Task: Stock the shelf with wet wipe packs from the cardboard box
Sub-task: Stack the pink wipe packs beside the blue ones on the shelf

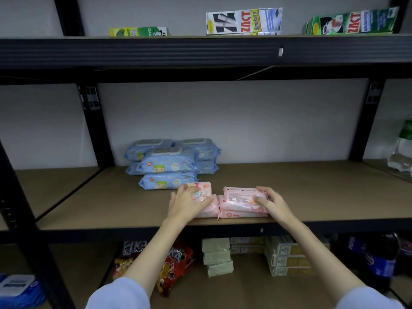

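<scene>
Head view: both hands reach onto the middle shelf (pixel 312 197), a brown board in a black metal rack. L hand (pixel 186 202) lies on top of the left pink wipe stack (pixel 204 198), fingers spread and curved over the top pack, thumb toward the right side; grips it loosely. R hand (pixel 270 201) holds the top pack of the right pink wipe stack (pixel 240 197), thumb on its upper face, fingers round the right end; that pack shows its printed back label, w/ at least two more pink packs under it. The two pink stacks sit side by side, touching, near the shelf's front edge. Just behind and left of them: blue wipe packs (pixel 169 163) stacked in twos, front stack nearly touching the left pink stack. Upper shelf: toothpaste boxes (pixel 244 21). Lower shelf: red snack bags (pixel 176 262), greenish boxes (pixel 217 257). Cardboard box not in view. Pale blue sleeves (pixel 120 295) at bottom.
</scene>
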Demonstrator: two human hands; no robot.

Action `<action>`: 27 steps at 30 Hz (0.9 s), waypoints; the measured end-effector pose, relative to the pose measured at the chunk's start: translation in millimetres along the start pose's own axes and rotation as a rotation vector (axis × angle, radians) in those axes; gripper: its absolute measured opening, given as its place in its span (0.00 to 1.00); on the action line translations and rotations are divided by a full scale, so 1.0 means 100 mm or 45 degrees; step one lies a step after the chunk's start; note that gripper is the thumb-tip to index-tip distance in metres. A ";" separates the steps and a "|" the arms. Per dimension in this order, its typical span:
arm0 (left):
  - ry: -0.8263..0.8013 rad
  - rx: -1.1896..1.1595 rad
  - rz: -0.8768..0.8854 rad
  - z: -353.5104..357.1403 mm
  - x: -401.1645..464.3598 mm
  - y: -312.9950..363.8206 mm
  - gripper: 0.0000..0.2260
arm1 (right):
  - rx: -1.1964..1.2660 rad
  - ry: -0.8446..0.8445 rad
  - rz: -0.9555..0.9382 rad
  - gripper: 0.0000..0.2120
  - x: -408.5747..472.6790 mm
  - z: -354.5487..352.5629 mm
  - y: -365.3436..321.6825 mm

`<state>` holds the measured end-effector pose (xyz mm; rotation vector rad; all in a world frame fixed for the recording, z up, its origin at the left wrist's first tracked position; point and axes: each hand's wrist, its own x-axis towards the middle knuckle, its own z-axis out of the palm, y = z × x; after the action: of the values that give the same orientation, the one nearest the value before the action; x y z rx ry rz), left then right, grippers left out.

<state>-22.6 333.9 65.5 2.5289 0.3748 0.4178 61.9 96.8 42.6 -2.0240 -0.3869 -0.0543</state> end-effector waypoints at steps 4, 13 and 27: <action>0.039 -0.004 -0.003 0.06 -0.07 -0.01 0.31 | -0.040 -0.007 0.007 0.20 -0.01 0.02 0.00; 0.104 0.065 0.174 0.02 -0.14 -0.20 0.17 | -0.782 0.075 -0.512 0.27 -0.19 0.00 -0.09; 0.185 0.104 0.169 0.03 -0.15 -0.32 0.19 | -0.498 0.091 -0.717 0.15 0.04 -0.14 -0.37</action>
<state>-41.5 353.3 42.5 2.6199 0.2840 0.6525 57.1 101.3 81.3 -2.2214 -0.9495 -0.5868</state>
